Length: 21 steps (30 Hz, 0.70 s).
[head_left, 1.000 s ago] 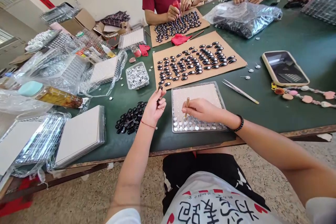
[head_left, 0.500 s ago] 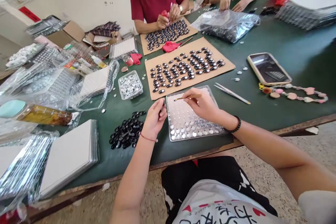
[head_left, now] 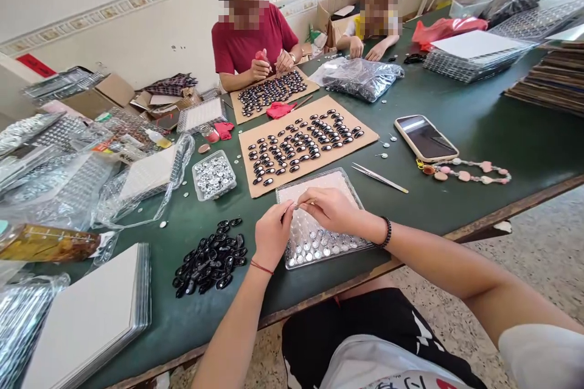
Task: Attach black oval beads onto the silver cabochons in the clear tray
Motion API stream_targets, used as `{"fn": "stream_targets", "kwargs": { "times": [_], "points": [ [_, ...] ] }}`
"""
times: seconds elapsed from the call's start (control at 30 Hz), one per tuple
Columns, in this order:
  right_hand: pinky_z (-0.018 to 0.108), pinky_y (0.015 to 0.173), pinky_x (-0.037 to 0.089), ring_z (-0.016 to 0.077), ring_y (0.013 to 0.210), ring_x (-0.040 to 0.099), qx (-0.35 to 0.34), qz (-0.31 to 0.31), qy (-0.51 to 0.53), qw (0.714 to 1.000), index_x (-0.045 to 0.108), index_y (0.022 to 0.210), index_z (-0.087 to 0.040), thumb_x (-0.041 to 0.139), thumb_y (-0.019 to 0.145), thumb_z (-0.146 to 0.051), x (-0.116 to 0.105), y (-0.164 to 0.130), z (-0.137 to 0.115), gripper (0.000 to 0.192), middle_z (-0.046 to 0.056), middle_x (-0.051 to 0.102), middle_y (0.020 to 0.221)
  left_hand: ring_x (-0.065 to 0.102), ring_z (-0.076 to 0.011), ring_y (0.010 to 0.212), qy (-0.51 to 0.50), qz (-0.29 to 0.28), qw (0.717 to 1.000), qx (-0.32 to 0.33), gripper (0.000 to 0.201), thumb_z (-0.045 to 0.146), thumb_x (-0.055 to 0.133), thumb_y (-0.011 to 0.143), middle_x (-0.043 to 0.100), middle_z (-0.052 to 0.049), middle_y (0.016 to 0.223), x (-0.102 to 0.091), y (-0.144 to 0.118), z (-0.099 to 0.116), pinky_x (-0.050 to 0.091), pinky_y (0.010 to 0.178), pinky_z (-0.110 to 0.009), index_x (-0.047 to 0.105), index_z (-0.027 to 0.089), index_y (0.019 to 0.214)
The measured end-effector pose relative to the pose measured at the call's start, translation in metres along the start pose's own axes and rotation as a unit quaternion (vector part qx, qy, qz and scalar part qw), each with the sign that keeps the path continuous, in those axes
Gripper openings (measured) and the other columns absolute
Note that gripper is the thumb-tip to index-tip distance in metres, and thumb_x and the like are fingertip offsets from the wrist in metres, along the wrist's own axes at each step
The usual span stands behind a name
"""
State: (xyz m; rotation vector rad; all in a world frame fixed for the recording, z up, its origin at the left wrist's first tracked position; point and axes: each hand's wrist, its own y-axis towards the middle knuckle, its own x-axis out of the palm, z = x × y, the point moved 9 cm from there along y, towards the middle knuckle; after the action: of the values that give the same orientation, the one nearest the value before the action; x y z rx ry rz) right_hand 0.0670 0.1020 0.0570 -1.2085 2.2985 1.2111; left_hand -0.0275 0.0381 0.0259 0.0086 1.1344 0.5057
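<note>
My left hand (head_left: 272, 234) and my right hand (head_left: 329, 208) meet over the clear plastic tray (head_left: 343, 177) of round silver pieces at the table's near edge. The right hand pinches a thin wooden stick, its tip pointing at the left fingertips. The left fingers are pinched on a small dark piece, mostly hidden. A pile of black oval stones (head_left: 210, 260) lies just left of my left hand. Beyond the tray lies a cardboard sheet (head_left: 269, 185) covered with rows of finished dark ovals.
Tweezers (head_left: 379, 178), a phone (head_left: 426, 138) and a bead string (head_left: 465, 172) lie to the right. A tub of silver pieces (head_left: 214, 175) and bagged trays (head_left: 82, 170) sit left. Two people work across the green table (head_left: 502, 134), one at a second cardboard sheet (head_left: 269, 92).
The stick left the tray and swung toward my left hand; both hands now meet above the tray. The camera tilted up, showing more of the room.
</note>
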Motion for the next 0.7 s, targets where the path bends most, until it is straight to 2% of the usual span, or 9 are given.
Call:
{"fn": "stream_targets", "kwargs": {
  "times": [0.1, 0.2, 0.27, 0.37, 0.43, 0.5, 0.6, 0.7],
  "points": [
    [0.026, 0.063, 0.04, 0.0145, 0.071, 0.055, -0.006, 0.001, -0.003, 1.0, 0.052, 0.089, -0.019, 0.037, 0.088, -0.025, -0.001, 0.0, -0.002, 0.016, 0.006, 0.061, 0.082, 0.057, -0.0177, 0.082, -0.001, 0.012, 1.0, -0.011, 0.029, 0.035, 0.038, 0.085, 0.065, -0.005, 0.089, -0.002, 0.002, -0.003, 0.039, 0.07, -0.027, 0.062, 0.02, 0.093],
    [0.026, 0.062, 0.039, 0.0144, 0.07, 0.055, -0.012, -0.005, -0.011, 1.0, 0.052, 0.089, -0.018, 0.038, 0.087, -0.025, -0.001, 0.0, -0.003, 0.016, 0.006, 0.062, 0.081, 0.056, -0.0162, 0.07, -0.036, 0.013, 0.998, -0.052, 0.027, 0.037, 0.042, 0.082, 0.064, -0.004, 0.074, -0.004, 0.003, -0.011, 0.038, 0.064, -0.026, 0.063, 0.019, 0.081],
    [0.026, 0.062, 0.039, 0.0144, 0.069, 0.055, -0.006, -0.001, -0.01, 1.0, 0.053, 0.09, -0.018, 0.038, 0.087, -0.025, -0.002, 0.001, -0.003, 0.017, 0.006, 0.062, 0.082, 0.054, -0.0144, 0.062, -0.099, 0.008, 0.99, -0.097, 0.026, 0.039, 0.046, 0.079, 0.061, -0.002, 0.065, -0.004, 0.004, -0.021, 0.038, 0.059, -0.025, 0.061, 0.019, 0.074],
    [0.026, 0.061, 0.039, 0.014, 0.067, 0.054, 0.026, 0.033, -0.004, 0.999, 0.053, 0.091, -0.018, 0.038, 0.087, -0.026, -0.011, 0.001, 0.002, 0.018, 0.006, 0.061, 0.081, 0.051, -0.0121, 0.057, -0.213, 0.026, 0.964, -0.159, 0.026, 0.041, 0.051, 0.075, 0.058, -0.001, 0.061, -0.007, 0.003, -0.038, 0.037, 0.055, -0.023, 0.061, 0.017, 0.071],
    [0.026, 0.059, 0.039, 0.0131, 0.063, 0.053, 0.059, 0.072, 0.004, 0.996, 0.054, 0.089, -0.018, 0.038, 0.087, -0.028, -0.02, 0.0, 0.007, 0.019, 0.005, 0.061, 0.078, 0.047, -0.0102, 0.053, -0.271, 0.053, 0.943, -0.186, 0.027, 0.042, 0.053, 0.073, 0.055, 0.0, 0.059, -0.011, 0.002, -0.047, 0.035, 0.051, -0.021, 0.062, 0.016, 0.073],
    [0.026, 0.056, 0.038, 0.0117, 0.057, 0.049, 0.095, 0.107, 0.033, 0.989, 0.055, 0.086, -0.018, 0.039, 0.087, -0.031, -0.028, -0.001, 0.013, 0.02, 0.004, 0.059, 0.073, 0.041, -0.0079, 0.048, -0.323, 0.057, 0.924, -0.199, 0.029, 0.042, 0.055, 0.072, 0.049, 0.002, 0.056, -0.01, 0.001, -0.05, 0.032, 0.047, -0.02, 0.064, 0.016, 0.084],
    [0.025, 0.049, 0.036, 0.0095, 0.05, 0.045, 0.139, 0.12, 0.117, 0.976, 0.054, 0.084, -0.018, 0.038, 0.087, -0.036, -0.027, -0.004, 0.022, 0.024, 0.003, 0.057, 0.068, 0.034, -0.0058, 0.045, -0.396, 0.011, 0.897, -0.197, 0.037, 0.04, 0.057, 0.071, 0.04, 0.004, 0.052, 0.005, 0.001, -0.042, 0.028, 0.043, -0.019, 0.063, 0.018, 0.1],
    [0.023, 0.045, 0.035, 0.0077, 0.048, 0.044, 0.155, 0.117, 0.196, 0.961, 0.053, 0.083, -0.018, 0.04, 0.086, -0.039, -0.021, -0.005, 0.024, 0.025, 0.003, 0.056, 0.07, 0.032, -0.0054, 0.046, -0.434, -0.008, 0.88, -0.194, 0.035, 0.038, 0.06, 0.069, 0.037, 0.004, 0.053, 0.016, 0.0, -0.031, 0.026, 0.041, -0.018, 0.065, 0.017, 0.096]
  ]
}}
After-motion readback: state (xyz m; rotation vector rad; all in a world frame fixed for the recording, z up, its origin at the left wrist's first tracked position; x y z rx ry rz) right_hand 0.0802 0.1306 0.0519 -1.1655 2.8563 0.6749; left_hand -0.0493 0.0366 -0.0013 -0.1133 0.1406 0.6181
